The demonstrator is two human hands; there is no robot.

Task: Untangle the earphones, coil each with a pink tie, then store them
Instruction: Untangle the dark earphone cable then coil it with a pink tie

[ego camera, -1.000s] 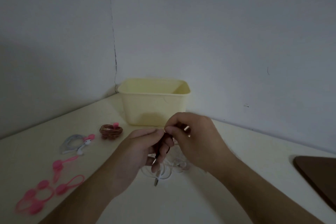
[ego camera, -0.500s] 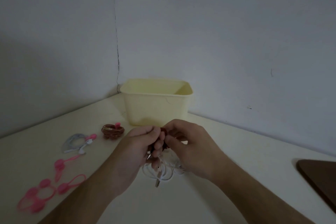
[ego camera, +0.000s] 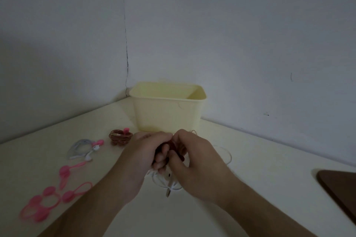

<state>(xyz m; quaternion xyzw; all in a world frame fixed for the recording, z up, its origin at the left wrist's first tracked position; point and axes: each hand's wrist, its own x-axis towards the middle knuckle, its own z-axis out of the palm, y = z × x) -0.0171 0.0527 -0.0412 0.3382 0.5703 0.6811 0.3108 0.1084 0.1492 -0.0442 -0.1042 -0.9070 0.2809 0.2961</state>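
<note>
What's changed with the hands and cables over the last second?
Both hands, the left hand and right hand, dropped lower toward the table and closed tighter together, still gripping the tangled earphones. The two tied coils, loose pink ties and yellow bin stayed put.

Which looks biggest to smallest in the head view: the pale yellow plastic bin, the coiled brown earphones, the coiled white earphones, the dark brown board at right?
1. Pale yellow plastic bin.
2. Dark brown board, cut off by the frame and nearer the camera, so unsure.
3. Coiled white earphones.
4. Coiled brown earphones, slightly smaller, though farther away.
</note>
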